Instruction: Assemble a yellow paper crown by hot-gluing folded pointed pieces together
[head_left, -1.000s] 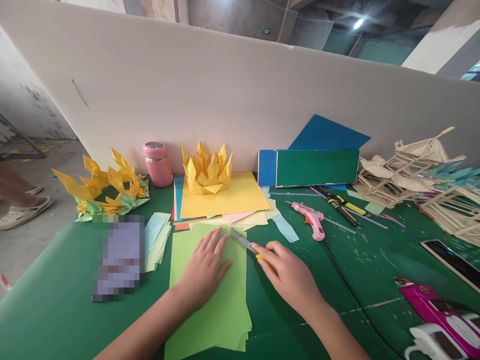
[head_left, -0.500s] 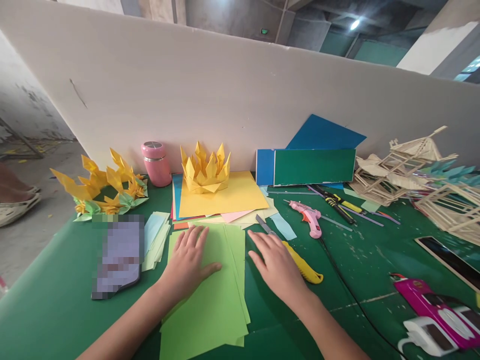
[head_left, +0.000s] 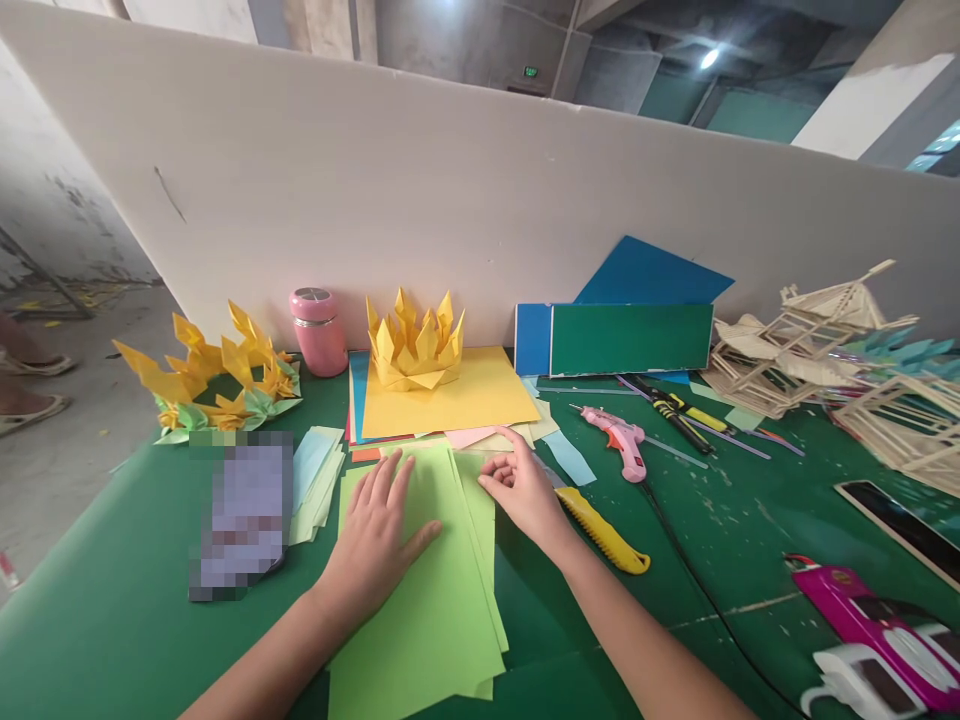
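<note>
A stack of light green paper sheets [head_left: 435, 610] lies before me with its edges slightly fanned on the right. My left hand [head_left: 379, 525] rests flat on the stack, thumb spread from the fingers. My right hand [head_left: 521, 490] is over the upper right edge of the sheets. Its index finger reaches forward while the others curl loosely near the thumb; I see nothing held in it. Beside that hand lies a yellow utility knife [head_left: 606, 530], its blade end partly hidden. Beyond the sheets, a folded yellow paper crown [head_left: 416, 355] sits on yellow paper [head_left: 487, 395].
At left are an orange-and-green paper crown [head_left: 199, 370], a pink flask [head_left: 320, 335], a blurred purple object [head_left: 251, 510] and paper strips [head_left: 319, 485]. A pink glue gun [head_left: 619, 440], pliers [head_left: 675, 415], stick models [head_left: 795, 350] and a magenta device [head_left: 855, 610] occupy the right. A white board [head_left: 450, 200] stands behind.
My right hand has moved up and left onto the sheets' edge, its fingers curling with the index stretched. My left hand stays flat on the paper. The view has shifted slightly.
</note>
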